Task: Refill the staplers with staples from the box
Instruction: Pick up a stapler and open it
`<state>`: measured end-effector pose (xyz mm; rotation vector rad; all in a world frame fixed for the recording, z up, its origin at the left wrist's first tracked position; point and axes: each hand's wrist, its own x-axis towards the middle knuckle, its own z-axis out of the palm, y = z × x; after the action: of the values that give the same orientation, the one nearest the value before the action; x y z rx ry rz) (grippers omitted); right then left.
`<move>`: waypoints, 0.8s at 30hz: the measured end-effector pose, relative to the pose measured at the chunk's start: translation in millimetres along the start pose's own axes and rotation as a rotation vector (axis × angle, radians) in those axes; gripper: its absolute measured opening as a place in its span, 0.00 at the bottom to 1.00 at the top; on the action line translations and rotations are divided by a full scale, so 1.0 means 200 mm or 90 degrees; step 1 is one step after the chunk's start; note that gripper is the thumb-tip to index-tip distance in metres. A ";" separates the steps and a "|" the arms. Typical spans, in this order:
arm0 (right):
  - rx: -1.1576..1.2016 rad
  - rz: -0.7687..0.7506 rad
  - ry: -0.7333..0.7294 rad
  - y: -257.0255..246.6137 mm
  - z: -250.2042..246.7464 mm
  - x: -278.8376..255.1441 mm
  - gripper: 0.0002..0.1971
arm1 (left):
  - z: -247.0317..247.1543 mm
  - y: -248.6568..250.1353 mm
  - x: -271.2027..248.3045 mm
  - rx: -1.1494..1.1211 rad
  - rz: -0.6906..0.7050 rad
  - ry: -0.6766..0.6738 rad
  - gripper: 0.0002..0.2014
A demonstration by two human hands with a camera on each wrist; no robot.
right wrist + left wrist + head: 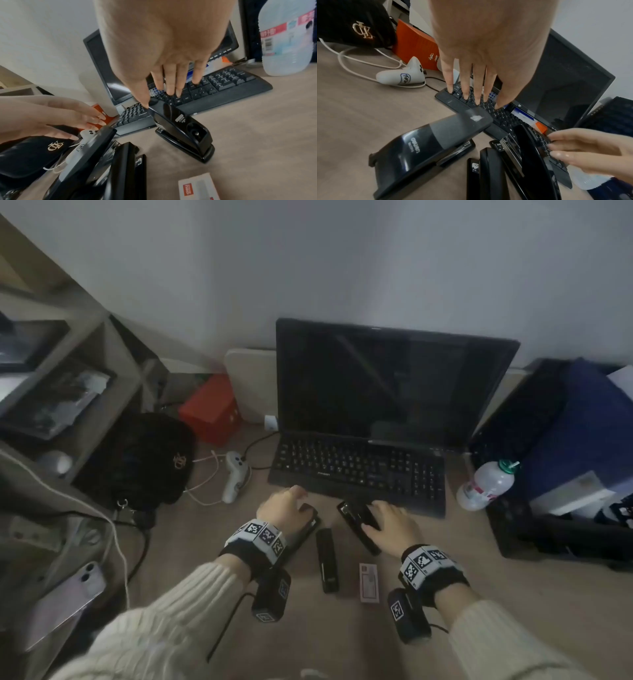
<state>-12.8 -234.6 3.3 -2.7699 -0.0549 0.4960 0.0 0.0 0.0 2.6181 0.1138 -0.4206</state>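
Three black staplers lie in front of the keyboard. My left hand [291, 503] hovers with straight fingers [464, 86] over the left stapler [426, 147], whose top is raised. Between the hands lies the middle stapler [327, 559], untouched. The right stapler [178, 125] has its top tilted up, and its metal magazine [510, 148] shows in the left wrist view. My right hand [169, 92] is spread above it, the thumb tip touching the lid's front edge. The small staple box [369, 583], white and pink, lies flat near my right wrist.
A black keyboard [359, 470] and a dark monitor [376, 381] stand just beyond the staplers. A water bottle [486, 484] and a dark blue box [582, 422] are at the right. A black bag [137, 460], a white controller [234, 474] with cables, and a red box [209, 409] are at the left.
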 end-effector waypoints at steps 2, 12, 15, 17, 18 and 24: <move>0.032 0.062 -0.060 0.01 0.02 0.03 0.33 | 0.01 0.00 0.02 0.002 -0.008 -0.008 0.17; 0.008 0.108 -0.147 -0.04 0.11 0.15 0.27 | 0.01 0.00 0.11 0.011 -0.018 -0.049 0.19; -0.019 0.109 -0.127 -0.06 0.09 0.16 0.24 | -0.01 0.01 0.12 0.006 -0.026 -0.053 0.20; -0.011 0.114 -0.122 -0.06 0.08 0.15 0.24 | -0.02 0.01 0.11 -0.001 -0.029 -0.055 0.21; 0.000 0.116 -0.120 -0.06 0.07 0.15 0.23 | -0.03 0.02 0.11 -0.005 -0.029 -0.056 0.23; 0.103 0.146 -0.085 -0.08 -0.04 0.12 0.17 | -0.09 0.07 0.05 -0.094 0.016 -0.056 0.34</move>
<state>13.5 -219.7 7.1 -2.5943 0.2629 0.7104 16.5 -4.1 19.6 2.4498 0.0796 -0.4974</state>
